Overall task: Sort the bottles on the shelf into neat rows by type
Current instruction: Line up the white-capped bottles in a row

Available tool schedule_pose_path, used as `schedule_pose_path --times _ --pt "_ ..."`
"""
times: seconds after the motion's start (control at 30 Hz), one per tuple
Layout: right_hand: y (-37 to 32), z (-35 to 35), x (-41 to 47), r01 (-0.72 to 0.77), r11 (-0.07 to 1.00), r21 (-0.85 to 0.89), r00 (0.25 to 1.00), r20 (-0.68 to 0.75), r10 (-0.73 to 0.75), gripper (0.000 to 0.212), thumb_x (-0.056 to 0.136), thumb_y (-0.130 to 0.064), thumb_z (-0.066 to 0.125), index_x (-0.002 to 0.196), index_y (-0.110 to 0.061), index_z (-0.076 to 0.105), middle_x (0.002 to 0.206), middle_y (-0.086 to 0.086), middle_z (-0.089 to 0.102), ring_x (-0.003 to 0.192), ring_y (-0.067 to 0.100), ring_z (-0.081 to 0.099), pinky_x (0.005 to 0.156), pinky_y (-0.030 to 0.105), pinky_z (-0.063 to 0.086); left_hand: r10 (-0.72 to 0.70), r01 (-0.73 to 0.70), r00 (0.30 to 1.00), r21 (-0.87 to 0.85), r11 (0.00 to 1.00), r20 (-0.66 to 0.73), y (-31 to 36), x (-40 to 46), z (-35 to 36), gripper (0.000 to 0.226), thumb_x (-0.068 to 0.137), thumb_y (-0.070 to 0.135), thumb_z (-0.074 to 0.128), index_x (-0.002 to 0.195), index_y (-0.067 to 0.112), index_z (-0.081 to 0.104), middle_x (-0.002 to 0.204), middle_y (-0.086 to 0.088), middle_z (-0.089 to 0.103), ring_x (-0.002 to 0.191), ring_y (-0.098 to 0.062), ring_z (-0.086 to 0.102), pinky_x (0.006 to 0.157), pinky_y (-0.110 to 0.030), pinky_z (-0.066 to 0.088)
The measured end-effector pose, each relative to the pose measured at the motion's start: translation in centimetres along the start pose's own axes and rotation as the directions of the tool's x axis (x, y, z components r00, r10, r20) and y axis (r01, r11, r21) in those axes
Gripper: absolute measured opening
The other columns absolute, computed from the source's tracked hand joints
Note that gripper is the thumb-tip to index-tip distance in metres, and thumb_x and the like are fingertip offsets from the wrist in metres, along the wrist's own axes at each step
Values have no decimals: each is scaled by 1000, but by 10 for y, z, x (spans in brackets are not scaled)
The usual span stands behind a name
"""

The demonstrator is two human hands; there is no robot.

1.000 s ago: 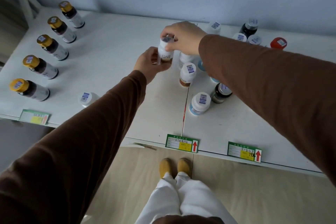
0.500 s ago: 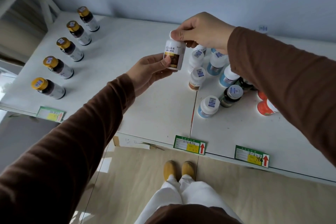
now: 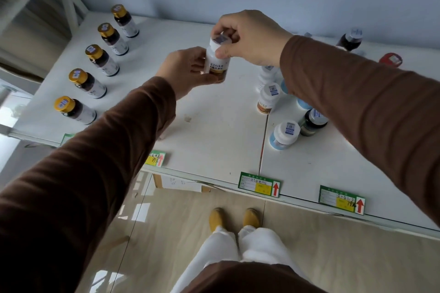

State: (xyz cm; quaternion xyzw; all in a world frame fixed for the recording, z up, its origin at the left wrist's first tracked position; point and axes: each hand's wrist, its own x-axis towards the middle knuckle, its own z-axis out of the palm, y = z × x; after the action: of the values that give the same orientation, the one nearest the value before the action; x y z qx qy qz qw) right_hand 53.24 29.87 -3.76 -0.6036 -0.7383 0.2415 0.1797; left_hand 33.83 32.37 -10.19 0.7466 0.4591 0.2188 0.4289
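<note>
Both arms reach forward over the shelf. The right hand pinches the cap of a white bottle from above; the left hand cups its body from 9 o'clock, near 12.

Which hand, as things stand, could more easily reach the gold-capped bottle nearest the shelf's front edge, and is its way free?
Probably the left hand: bare shelf separates it from that gold-capped bottle. But both it and the right hand hold the white bottle.

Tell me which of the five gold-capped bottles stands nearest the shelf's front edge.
The bottom-left one, closest to the green price tag; the other four recede toward the wall.
</note>
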Motion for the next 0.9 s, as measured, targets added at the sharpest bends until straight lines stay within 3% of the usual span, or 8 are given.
schedule_pose_path --times 0.13,0.33,0.63,0.9 --pt "-21 28 13 4 999 -42 999 -48 -6 38 80 -34 73 115 -24 64 113 -4 63 97 13 54 82 26 41 37 -45 999 384 922 30 -19 0 -39 42 77 24 78 117 17 66 108 -2 70 102 -16 65 95 -32 51" --pt "-61 86 35 -45 992 -119 998 -40 41 40 80 -32 73 117 -22 61 114 0 62 103 19 57 78 24 35 99 -113 993 619 777 58 -67 -4 -91 36 85 21 71 120 21 64 115 -2 69 105 -19 64 92 -30 47" --pt "-97 156 53 -197 959 -206 979 21 205 40 81 -27 71 119 -19 59 115 4 60 104 23 57 84 29 40 74 -190 976 636 748 206 -134 -8 -112 35 85 32 67 120 25 62 118 0 65 111 -23 58 94 -36 46" --pt "-102 177 57 -206 946 -252 976 13 216 40 79 -28 73 115 -19 59 109 4 60 97 25 59 77 28 39 68 -179 978 615 768 200 -154 -4 -118 32 86 31 66 117 24 64 116 -1 65 108 -24 58 93 -37 46"
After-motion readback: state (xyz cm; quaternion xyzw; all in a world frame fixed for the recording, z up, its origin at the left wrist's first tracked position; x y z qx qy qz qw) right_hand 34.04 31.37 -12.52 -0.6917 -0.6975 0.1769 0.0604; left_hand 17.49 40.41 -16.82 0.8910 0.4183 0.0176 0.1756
